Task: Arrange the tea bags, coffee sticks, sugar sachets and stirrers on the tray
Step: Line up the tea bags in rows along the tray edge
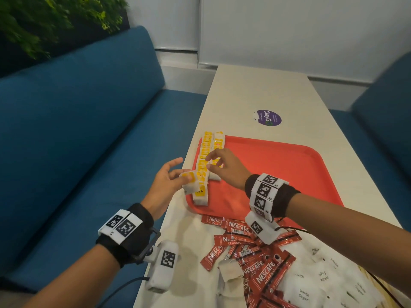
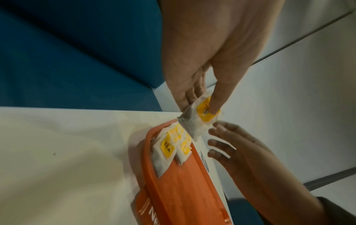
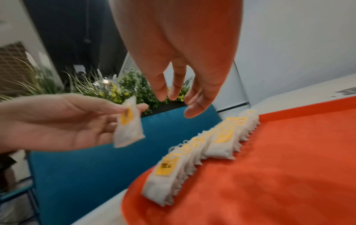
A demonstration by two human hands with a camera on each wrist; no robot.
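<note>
The tea bag (image 1: 189, 179) was pinched between thumb and fingers of the left hand (image 1: 165, 183), hovering just left of the tea bag rows (image 1: 205, 161) along the red tray (image 1: 278, 165)'s left edge. Risk imo: setting it down could nudge those overlapped rows crooked. Right hand (image 1: 222, 166) hung over the rows, fingers loosely spread, holding nothing.

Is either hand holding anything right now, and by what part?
The left hand pinches one tea bag by its upper end, thumb on the yellow tag. The right hand holds nothing; its fingers hover open above the row of tea bags.
</note>
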